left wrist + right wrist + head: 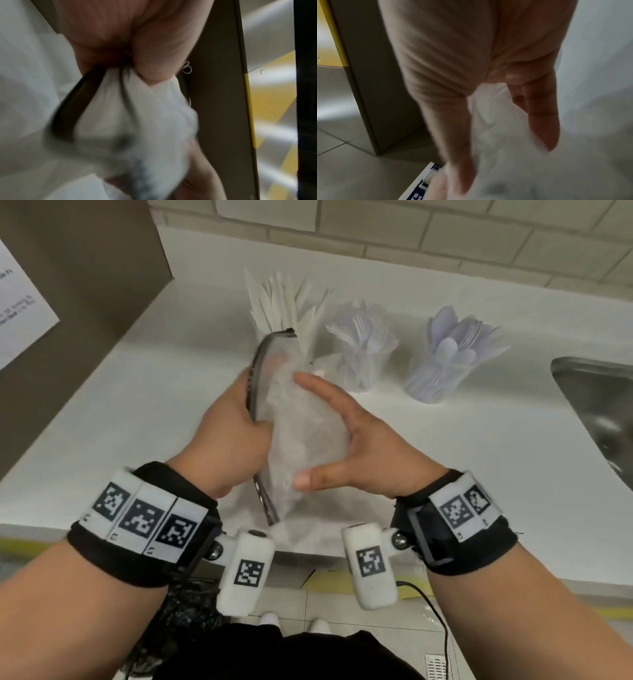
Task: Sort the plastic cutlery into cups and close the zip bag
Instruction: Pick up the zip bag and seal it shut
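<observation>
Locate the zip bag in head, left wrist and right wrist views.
Head: zip bag at centre, held between both hands above the counter.
Left wrist: centre, bunched white plastic with its dark zip strip, pinched by the left hand.
Right wrist: blurred white, lower centre, between thumb and fingers of the right hand.
Shared landmark: the bag's white plastic.

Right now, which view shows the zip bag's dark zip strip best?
The head view: the zip strip runs along the zip bag, with the left hand gripping it. The left wrist view shows only a blurred stretch of the strip leaving the fingers. The right wrist view shows none of it.
</observation>
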Demonstrator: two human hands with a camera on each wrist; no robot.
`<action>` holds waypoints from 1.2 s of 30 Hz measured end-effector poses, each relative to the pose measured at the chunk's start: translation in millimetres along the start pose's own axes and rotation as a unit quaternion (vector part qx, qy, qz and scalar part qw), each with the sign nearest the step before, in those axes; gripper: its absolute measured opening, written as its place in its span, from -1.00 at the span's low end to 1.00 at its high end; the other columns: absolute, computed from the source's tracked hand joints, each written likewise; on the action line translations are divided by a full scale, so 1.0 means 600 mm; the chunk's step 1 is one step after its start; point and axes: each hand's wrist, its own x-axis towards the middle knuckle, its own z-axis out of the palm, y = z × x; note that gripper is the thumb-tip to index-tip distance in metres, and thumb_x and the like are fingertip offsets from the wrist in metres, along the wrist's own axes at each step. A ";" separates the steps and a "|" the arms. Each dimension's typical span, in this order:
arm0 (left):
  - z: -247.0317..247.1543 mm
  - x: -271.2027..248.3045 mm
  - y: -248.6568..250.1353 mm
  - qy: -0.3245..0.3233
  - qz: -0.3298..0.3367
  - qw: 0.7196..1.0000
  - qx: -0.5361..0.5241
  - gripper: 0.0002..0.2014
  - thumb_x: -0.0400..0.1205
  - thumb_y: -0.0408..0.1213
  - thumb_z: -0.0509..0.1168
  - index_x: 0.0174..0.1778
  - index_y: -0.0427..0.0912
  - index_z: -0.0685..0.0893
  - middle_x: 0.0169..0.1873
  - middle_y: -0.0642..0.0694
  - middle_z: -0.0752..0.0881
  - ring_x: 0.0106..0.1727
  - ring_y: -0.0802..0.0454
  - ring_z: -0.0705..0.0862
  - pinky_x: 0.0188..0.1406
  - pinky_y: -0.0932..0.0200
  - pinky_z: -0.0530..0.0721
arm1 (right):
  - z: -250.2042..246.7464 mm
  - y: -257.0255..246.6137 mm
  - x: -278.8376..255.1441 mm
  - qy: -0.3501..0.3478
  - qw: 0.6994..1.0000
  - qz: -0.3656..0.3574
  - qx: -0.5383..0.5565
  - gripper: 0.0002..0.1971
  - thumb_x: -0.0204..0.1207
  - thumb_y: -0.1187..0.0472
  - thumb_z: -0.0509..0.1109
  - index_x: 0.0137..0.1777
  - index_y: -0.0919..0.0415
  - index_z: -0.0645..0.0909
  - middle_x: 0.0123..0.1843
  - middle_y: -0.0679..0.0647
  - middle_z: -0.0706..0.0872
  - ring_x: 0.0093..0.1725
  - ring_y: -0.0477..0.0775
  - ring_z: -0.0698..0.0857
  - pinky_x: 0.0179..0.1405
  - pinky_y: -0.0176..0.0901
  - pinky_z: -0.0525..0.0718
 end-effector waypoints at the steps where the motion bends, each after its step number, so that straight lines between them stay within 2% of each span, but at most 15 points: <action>1: 0.005 -0.005 0.002 -0.058 0.014 0.998 -0.022 -0.37 0.54 -0.39 0.42 0.44 0.24 0.42 0.15 0.23 0.73 0.20 0.25 0.70 0.15 0.19 0.68 | 0.006 0.000 0.003 0.018 1.000 -0.002 -0.023 -0.09 0.22 0.15 0.70 0.51 -0.28 0.31 0.58 -0.24 0.32 0.52 -0.38 0.26 0.49 -0.52 0.23; 4: 0.002 -0.016 -0.001 -0.230 0.012 0.964 -0.134 -0.28 0.49 -0.41 0.38 0.50 0.24 0.32 0.37 0.17 0.63 0.42 0.15 0.57 0.31 0.17 0.59 | 0.006 0.005 0.013 0.113 0.994 0.015 0.001 -0.50 0.32 0.40 0.58 0.15 -0.07 0.56 0.06 -0.13 0.67 0.02 -0.22 0.63 0.07 -0.33 0.62; 6: -0.009 -0.021 -0.004 -0.291 0.026 0.943 -0.163 -0.29 0.48 -0.40 0.34 0.53 0.13 0.34 0.46 0.09 0.56 0.49 0.07 0.51 0.38 0.16 0.52 | -0.005 0.017 0.017 0.206 0.974 0.060 0.073 -0.66 0.38 0.50 0.41 -0.09 0.00 0.57 -0.34 -0.12 0.64 -0.38 -0.15 0.59 -0.32 -0.22 0.61; 9: -0.023 -0.019 -0.017 -0.201 0.084 0.968 -0.124 -0.26 0.43 -0.32 0.42 0.48 0.35 0.41 0.51 0.23 0.47 0.51 0.12 0.48 0.42 0.03 0.48 | -0.022 0.029 0.023 0.287 0.910 0.086 0.286 -0.75 0.42 0.44 0.30 0.05 0.19 0.60 -0.24 0.06 0.74 -0.25 0.03 0.73 -0.28 -0.13 0.67; 12: -0.019 -0.011 -0.022 -0.199 0.066 0.975 -0.079 -0.13 0.47 -0.15 0.52 0.49 0.62 0.15 0.56 0.47 0.20 0.59 0.18 0.35 0.51 -0.01 0.44 | -0.018 0.023 0.026 0.252 0.846 0.106 0.457 -0.73 0.63 0.45 0.18 0.27 0.35 0.58 -0.09 0.17 0.77 -0.27 0.07 0.80 -0.40 -0.17 0.72; 14: -0.003 -0.009 -0.015 -0.209 0.113 0.971 -0.041 -0.17 0.50 -0.07 0.43 0.58 0.40 0.09 0.55 0.44 0.26 0.54 0.31 0.38 0.46 0.25 0.43 | 0.002 0.015 0.025 0.177 0.883 0.115 0.419 -0.78 0.63 0.43 0.20 0.20 0.38 0.60 -0.22 0.13 0.75 -0.39 0.03 0.73 -0.50 -0.19 0.63; 17: 0.016 -0.002 -0.003 -0.123 0.151 0.981 0.005 -0.51 0.49 -0.02 0.38 0.34 0.24 0.45 0.19 0.38 0.66 0.29 0.34 0.61 0.29 0.38 0.49 | 0.032 0.010 0.021 0.084 0.957 0.104 0.257 -0.87 0.44 0.40 0.34 -0.15 0.18 0.65 -0.42 -0.05 0.65 -0.44 -0.08 0.58 -0.51 -0.20 0.47; 20: 0.019 0.010 -0.003 -0.003 0.063 0.995 -0.074 -0.82 0.48 -0.09 0.43 -0.02 0.05 0.72 -0.07 0.04 0.83 0.02 0.03 0.79 0.14 -0.05 0.72 | 0.040 0.005 0.018 0.096 0.971 0.123 0.181 -0.72 0.41 0.16 0.46 0.13 0.12 0.63 -0.03 0.04 0.75 -0.18 0.05 0.73 -0.37 -0.04 0.64; 22: 0.011 0.023 -0.006 0.121 0.018 0.991 -0.055 -0.91 0.50 -0.06 0.44 -0.18 0.04 0.75 -0.18 -0.01 0.83 -0.12 -0.02 0.80 0.03 -0.18 0.76 | 0.033 -0.001 0.013 0.115 0.965 0.127 0.199 -0.44 0.36 0.09 0.57 0.35 -0.08 0.48 0.35 0.10 0.57 -0.03 0.14 0.78 -0.22 0.06 0.77; 24: 0.005 0.029 -0.006 0.196 -0.019 0.979 -0.052 -0.83 0.53 -0.03 0.42 -0.27 -0.03 0.72 -0.30 -0.05 0.77 -0.23 -0.03 0.76 -0.03 -0.23 0.75 | 0.027 -0.010 0.004 0.109 0.969 0.096 0.200 -0.23 0.34 0.18 0.63 0.46 -0.32 0.35 0.43 0.02 0.43 -0.03 0.13 0.81 -0.08 0.08 0.82; 27: 0.014 0.022 0.003 0.158 -0.049 0.982 -0.091 -0.76 0.58 -0.02 0.38 -0.19 -0.13 0.77 -0.24 -0.08 0.83 -0.15 -0.03 0.81 0.03 -0.15 0.77 | 0.034 -0.014 0.007 0.066 0.988 0.043 0.131 -0.05 0.30 0.25 0.65 0.58 -0.28 0.23 0.46 -0.14 0.46 0.27 -0.07 0.67 0.28 0.02 0.70; 29: 0.027 0.011 0.012 0.087 -0.075 0.982 -0.147 -0.73 0.64 -0.04 0.32 -0.09 -0.16 0.80 -0.17 -0.09 0.86 -0.07 -0.01 0.83 0.04 -0.01 0.76 | 0.038 -0.009 0.016 0.103 0.991 0.039 0.075 -0.11 0.27 0.23 0.67 0.58 -0.10 0.33 0.45 -0.15 0.52 0.38 -0.22 0.53 0.43 -0.23 0.52; 32: 0.023 0.006 0.017 0.028 -0.127 0.968 -0.215 -0.71 0.69 -0.05 0.24 -0.12 -0.17 0.73 -0.30 -0.04 0.82 -0.25 0.04 0.81 -0.29 0.20 0.71 | 0.037 -0.010 0.024 0.146 0.987 0.052 0.039 -0.41 0.23 0.23 0.69 0.29 0.13 0.63 0.13 -0.10 0.69 0.07 -0.26 0.64 0.18 -0.48 0.54; 34: 0.017 0.006 0.013 0.001 -0.134 0.951 -0.277 -0.80 0.71 -0.09 0.21 -0.06 -0.12 0.62 -0.25 -0.08 0.75 -0.26 0.02 0.77 -0.35 0.14 0.71 | 0.037 -0.006 0.026 0.161 0.986 0.032 0.010 -0.68 0.23 0.24 0.69 -0.04 0.17 0.70 -0.13 -0.05 0.70 -0.11 -0.08 0.67 0.02 -0.27 0.64; 36: 0.015 0.002 0.010 -0.034 -0.128 0.942 -0.308 -0.89 0.72 -0.12 0.18 0.09 -0.03 0.54 -0.14 -0.04 0.75 -0.14 0.03 0.77 -0.25 0.09 0.77 | 0.035 0.001 0.026 0.173 0.985 -0.012 -0.014 -0.76 0.22 0.31 0.68 -0.21 0.29 0.68 -0.24 0.01 0.64 -0.18 0.01 0.63 -0.07 -0.17 0.62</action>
